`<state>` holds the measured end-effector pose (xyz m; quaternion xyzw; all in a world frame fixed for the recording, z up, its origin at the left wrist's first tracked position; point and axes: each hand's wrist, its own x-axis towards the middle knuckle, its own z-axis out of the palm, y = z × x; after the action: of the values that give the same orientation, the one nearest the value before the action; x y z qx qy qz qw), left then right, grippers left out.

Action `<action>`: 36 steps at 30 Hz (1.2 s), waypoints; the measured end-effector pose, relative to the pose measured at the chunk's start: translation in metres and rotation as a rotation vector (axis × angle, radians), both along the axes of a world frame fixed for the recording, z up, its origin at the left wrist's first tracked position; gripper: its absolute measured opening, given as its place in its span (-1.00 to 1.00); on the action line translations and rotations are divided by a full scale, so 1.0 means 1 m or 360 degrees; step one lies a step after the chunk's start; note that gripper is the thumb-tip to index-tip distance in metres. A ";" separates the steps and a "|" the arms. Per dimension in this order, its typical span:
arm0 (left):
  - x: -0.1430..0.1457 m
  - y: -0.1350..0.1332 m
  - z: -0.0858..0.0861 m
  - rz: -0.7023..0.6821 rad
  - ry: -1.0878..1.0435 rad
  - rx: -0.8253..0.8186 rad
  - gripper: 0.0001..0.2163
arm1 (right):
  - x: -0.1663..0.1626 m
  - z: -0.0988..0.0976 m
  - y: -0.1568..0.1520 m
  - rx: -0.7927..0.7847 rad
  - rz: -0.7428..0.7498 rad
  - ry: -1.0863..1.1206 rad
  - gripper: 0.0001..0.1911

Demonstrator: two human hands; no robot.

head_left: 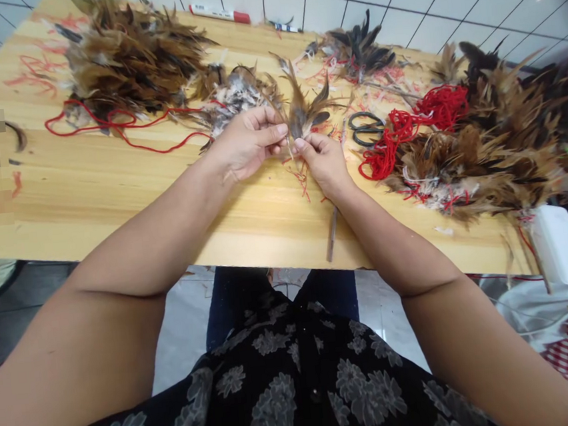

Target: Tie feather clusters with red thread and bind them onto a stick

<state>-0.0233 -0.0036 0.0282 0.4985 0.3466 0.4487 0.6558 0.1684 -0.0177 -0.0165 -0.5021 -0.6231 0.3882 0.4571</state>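
Observation:
Over the middle of the table, my right hand (326, 158) pinches a small bunch of brown and dark feathers (302, 107) by its base, tips fanning upward. Just left of it, my left hand (257, 142) has thumb and fingers closed together at a thin feather stem, partly hidden by the fingers. The fingertips of both hands are close together. Behind my left hand lies a pile of fluffy grey-white feathers (241, 91). A red cord (157, 149) runs over the table toward that pile. Black-handled scissors (367, 128) lie right of my right hand.
A large heap of brown feathers (136, 56) covers the back left; another feather heap (489, 153) fills the right side. Tangled red yarn (442, 107) rests beside it. A red marker (219, 13) lies by the tiled wall. A white power bank (561, 243) sits at the right edge.

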 end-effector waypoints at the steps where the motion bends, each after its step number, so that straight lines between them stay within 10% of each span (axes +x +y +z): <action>1: 0.001 0.000 -0.002 0.0000 0.0013 0.0010 -0.55 | -0.001 0.001 -0.001 -0.0006 0.0008 0.0004 -0.38; 18: 0.017 -0.004 -0.003 0.0207 0.0124 0.0019 -0.57 | -0.004 0.007 -0.002 -0.0106 0.0055 0.0099 -0.32; 36: 0.011 -0.011 0.005 -0.0141 0.0420 0.0007 -0.61 | 0.008 -0.005 0.009 0.0005 -0.0121 0.0050 -0.42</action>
<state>-0.0123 -0.0150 0.0331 0.5694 0.4066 0.3504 0.6226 0.1765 -0.0089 -0.0214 -0.5185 -0.5969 0.3776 0.4820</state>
